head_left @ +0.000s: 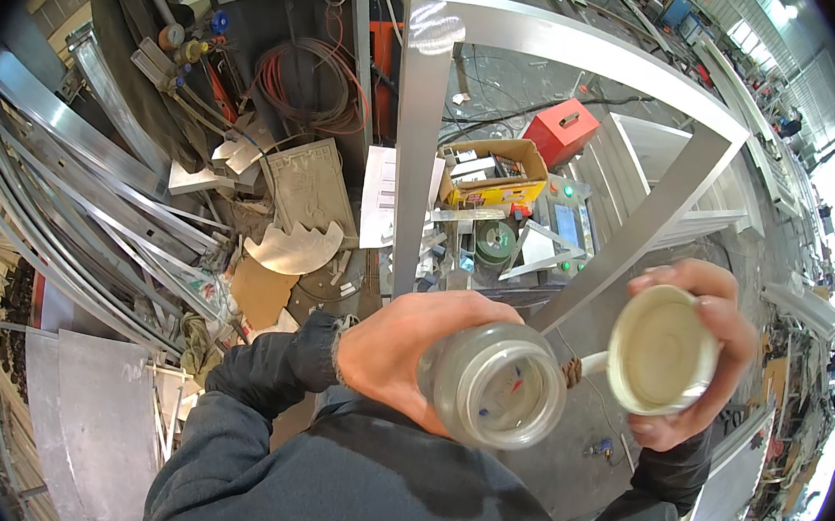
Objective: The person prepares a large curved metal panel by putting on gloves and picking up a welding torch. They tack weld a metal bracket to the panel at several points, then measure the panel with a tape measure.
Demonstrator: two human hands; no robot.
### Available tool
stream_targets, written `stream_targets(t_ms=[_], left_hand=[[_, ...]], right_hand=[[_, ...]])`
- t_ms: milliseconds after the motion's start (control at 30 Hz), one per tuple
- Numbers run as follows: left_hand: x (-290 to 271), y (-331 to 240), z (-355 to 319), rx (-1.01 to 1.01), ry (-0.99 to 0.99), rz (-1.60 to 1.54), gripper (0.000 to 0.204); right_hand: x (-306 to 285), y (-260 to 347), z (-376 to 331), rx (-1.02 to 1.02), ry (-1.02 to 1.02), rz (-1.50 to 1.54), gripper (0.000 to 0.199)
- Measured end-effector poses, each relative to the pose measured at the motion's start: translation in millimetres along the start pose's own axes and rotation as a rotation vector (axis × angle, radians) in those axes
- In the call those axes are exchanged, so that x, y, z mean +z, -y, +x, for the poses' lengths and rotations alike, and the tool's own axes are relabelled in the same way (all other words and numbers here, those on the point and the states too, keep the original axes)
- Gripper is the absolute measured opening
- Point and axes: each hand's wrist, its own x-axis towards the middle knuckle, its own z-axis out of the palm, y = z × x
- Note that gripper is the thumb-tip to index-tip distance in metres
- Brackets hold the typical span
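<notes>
My left hand (pixel 404 350) is wrapped round a clear jar (pixel 445 389), its round open mouth tilted up toward me. Small red and blue specks show through the mouth; whether they lie inside or behind is unclear. In my right hand (pixel 724 360) is a cream round lid (pixel 665 353), gripped by its rim with its hollow inside turned to me. Jar and lid are apart. Between them shows a short pale rod (pixel 588 365) with a brown ridged end; what it belongs to is hidden.
A silver metal frame (pixel 579 47) stands just beyond my hands. Through it show an open yellow-brown carton (pixel 531 161), a red metal box (pixel 563 129) and a green disc (pixel 493 240). Long metal profiles (pixel 79 122) are stacked at left, near a coiled hose (pixel 306 79).
</notes>
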Motion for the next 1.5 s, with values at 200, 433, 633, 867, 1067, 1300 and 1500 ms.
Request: stream_targets(t_ms=[200, 433, 633, 867, 1067, 1300, 1500], left_hand=[[-11, -27, 14, 0.231, -0.050, 0.036, 0.092], [-22, -57, 33, 0.437, -0.132, 0.087, 0.073], [-36, -73, 48, 0.538, -0.096, 0.226, 0.065], [-51, -99, 66, 0.635, -0.101, 0.318, 0.042], [-56, -113, 69, 0.646, -0.085, 0.350, 0.043], [-57, -115, 68, 0.709, -0.080, 0.382, 0.047], [-54, -121, 62, 0.696, -0.088, 0.385, 0.050]], right_hand=[[-1, 12, -4, -0.222, -0.307, -0.074, 0.085], [-21, 53, 0, -0.154, -0.370, -0.047, 0.083], [-32, 66, 0, -0.268, -0.379, -0.164, 0.088], [-43, 83, 3, -0.368, -0.392, -0.283, 0.095], [-48, 94, 3, -0.432, -0.379, -0.397, 0.100], [-45, 106, 13, -0.458, -0.285, -0.572, 0.105], [-45, 110, 13, -0.494, -0.296, -0.630, 0.099]])
